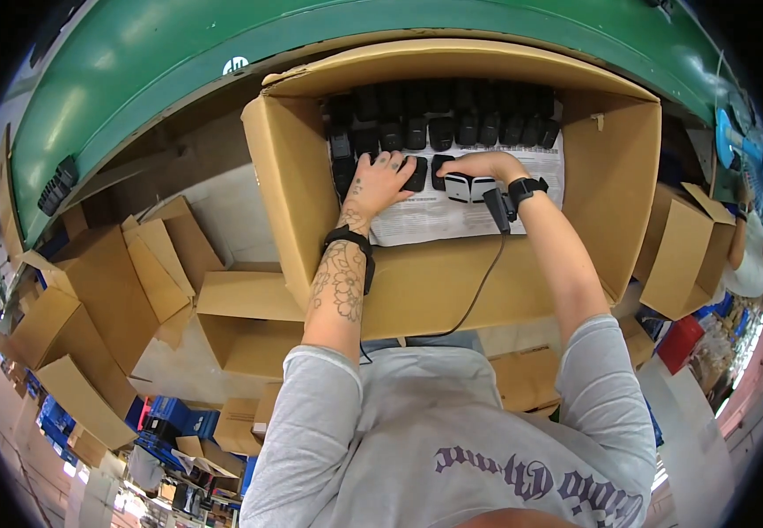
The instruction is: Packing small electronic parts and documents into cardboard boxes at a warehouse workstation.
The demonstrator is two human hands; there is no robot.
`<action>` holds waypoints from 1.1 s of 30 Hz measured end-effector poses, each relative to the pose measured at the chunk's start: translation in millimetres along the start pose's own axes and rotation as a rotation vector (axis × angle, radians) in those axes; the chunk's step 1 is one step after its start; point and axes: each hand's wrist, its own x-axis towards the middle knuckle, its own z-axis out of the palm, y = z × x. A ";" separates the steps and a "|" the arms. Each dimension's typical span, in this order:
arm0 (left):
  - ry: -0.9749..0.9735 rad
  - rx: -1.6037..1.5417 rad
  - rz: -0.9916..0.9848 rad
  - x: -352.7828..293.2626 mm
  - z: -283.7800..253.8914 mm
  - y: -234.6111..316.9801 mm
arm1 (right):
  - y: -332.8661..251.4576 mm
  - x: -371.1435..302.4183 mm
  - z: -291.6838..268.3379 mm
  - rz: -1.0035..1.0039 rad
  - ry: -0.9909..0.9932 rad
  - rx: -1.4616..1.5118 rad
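Observation:
My left hand (pixel 381 182) reaches into a large cardboard box (pixel 452 286). Its fingers curl at a small black boxy device (pixel 415 174), which they partly cover. To the right, my right hand (pixel 483 165) is closed, its thumb by another black device (pixel 439 171). Two white-and-black pieces (pixel 459 187) show under that hand and appear to be held in it. Several similar black devices (pixel 416 134) stand in rows along the box's far side. A printed white sheet (pixel 425 223) lies beneath them. The undersides of both hands are hidden.
Black straps circle both wrists; a small black unit (pixel 500 209) at the right wrist trails a cable (pixel 485 286). A green curved surface (pixel 161 62) rises beyond the box. Open cartons (pixel 99 282) stand at left, another carton (pixel 685 251) at right, near another person's arm (pixel 737 242).

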 end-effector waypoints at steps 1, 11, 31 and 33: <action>-0.001 -0.001 -0.001 -1.3 4.3 1.2 | -3.0 -0.2 0.2 0.001 -0.001 0.000; 0.195 -0.045 -0.177 -8.6 28.6 13.0 | 0.8 -10.5 -1.0 -0.025 0.105 -0.188; 0.322 -0.091 -0.181 -3.8 23.0 17.6 | 55.5 25.5 46.0 -0.787 1.454 -0.541; 0.393 -0.116 -0.163 -2.1 14.8 20.8 | 62.9 15.5 49.1 -0.759 1.421 -0.415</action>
